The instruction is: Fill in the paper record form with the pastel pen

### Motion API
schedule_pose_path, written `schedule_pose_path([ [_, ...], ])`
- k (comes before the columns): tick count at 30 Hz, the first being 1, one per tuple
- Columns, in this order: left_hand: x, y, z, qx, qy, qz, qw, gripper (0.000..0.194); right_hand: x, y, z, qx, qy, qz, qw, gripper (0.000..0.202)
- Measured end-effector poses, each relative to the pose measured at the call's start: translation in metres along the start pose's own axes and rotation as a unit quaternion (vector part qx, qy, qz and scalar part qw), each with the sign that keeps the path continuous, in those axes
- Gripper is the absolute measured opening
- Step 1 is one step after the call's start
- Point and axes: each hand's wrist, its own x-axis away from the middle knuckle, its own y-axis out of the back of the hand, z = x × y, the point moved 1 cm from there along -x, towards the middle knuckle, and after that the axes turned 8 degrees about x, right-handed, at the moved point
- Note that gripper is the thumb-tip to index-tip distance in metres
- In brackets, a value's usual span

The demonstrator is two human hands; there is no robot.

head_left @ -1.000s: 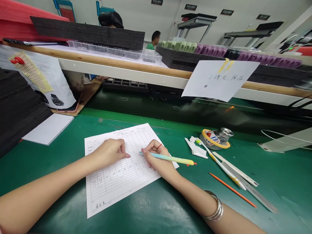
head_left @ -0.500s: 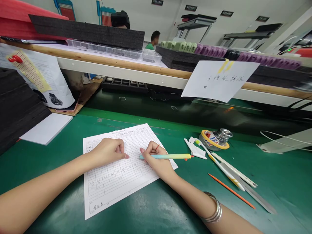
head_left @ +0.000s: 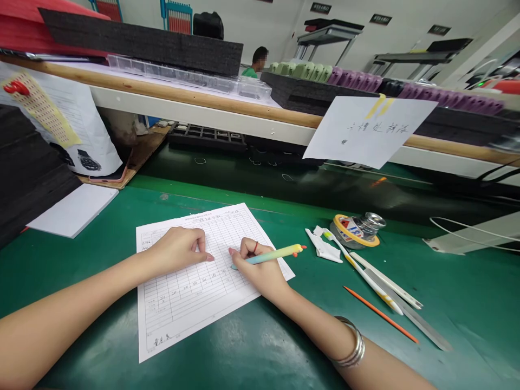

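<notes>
Here's the right hand (head_left: 262, 270), fingers closed around a blue-and-yellow pen (head_left: 276, 253), its tip down at the printed sheet (head_left: 184, 325), and across from it the left hand (head_left: 176, 250) rests on the same sheet, loosely curled, a gap showing between thumb and finger, nothing visible in its grasp. The two hands are apart, with ruled columns between them. There's a red string (head_left: 255, 247) on the right hand and silvery bangles (head_left: 355, 352) further up that arm. The sheet lies at a slant on the green table (head_left: 227, 357), handwriting along its lower rows. Over to the right, a crumpled tissue (head_left: 328, 250) sits beside a toothbrush (head_left: 376, 287), with white tweezers (head_left: 396, 287) and a metal strip (head_left: 426, 324) close by, and an orange stick (head_left: 379, 314) nearer the person. Behind them, a yellow-rimmed tape roll (head_left: 340, 235) leans around a capped jar (head_left: 368, 225). Far left, there's a stack of white paper (head_left: 75, 210); above, a handwritten note (head_left: 365, 135) hangs from the shelf (head_left: 195, 99), and a person in green (head_left: 249, 72) shows beyond.
</notes>
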Motion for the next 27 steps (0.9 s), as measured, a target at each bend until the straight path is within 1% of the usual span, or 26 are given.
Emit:
schedule_pose_path([
  [5, 0.0, 0.0001, -0.0008, 0.0, 0.002, 0.001, 1.0, 0.033, 0.0004, -0.0003, 0.0002, -0.004, -0.002, 0.008, 1.0, 0.038],
  [12, 0.0006, 0.0, -0.0014, -0.003, 0.006, 0.002, 1.0, 0.033, -0.0022, 0.0025, 0.0, -0.033, -0.037, -0.02, 0.999, 0.038],
  [18, 0.0008, 0.0007, -0.0022, -0.007, 0.0, 0.004, 1.0, 0.033, -0.0015, 0.002, -0.0015, -0.021, -0.034, 0.002, 0.999, 0.037],
  [27, 0.0, -0.0002, -0.001, -0.01, -0.006, 0.009, 1.0, 0.034, -0.0004, 0.002, -0.0018, -0.013, -0.022, 0.009, 1.0, 0.037],
])
